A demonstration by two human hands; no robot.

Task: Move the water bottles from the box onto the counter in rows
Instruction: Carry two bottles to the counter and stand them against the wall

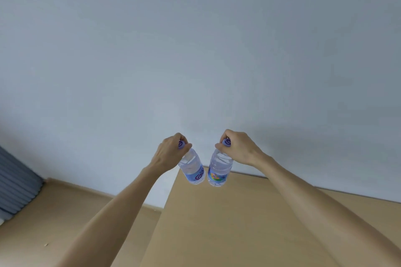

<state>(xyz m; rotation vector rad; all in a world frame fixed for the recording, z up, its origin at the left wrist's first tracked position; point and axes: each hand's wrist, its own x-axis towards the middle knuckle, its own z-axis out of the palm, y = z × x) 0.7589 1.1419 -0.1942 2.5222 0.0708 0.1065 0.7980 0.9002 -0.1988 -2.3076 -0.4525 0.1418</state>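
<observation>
Each of my hands holds one clear water bottle with a purple cap and a blue label. My left hand (171, 151) pinches the cap of the left bottle (193, 168), which hangs tilted over the far left corner of the tan counter (217, 223). My right hand (236, 147) grips the cap of the right bottle (219, 169), which hangs just beside it. The bottles' bases are close together, near the counter's far edge. The box is out of view.
A plain pale wall (195, 50) fills the upper view behind the counter. To the left lies a lower tan floor (43, 212), and a grey ribbed curtain or blind (15, 184) stands at the far left.
</observation>
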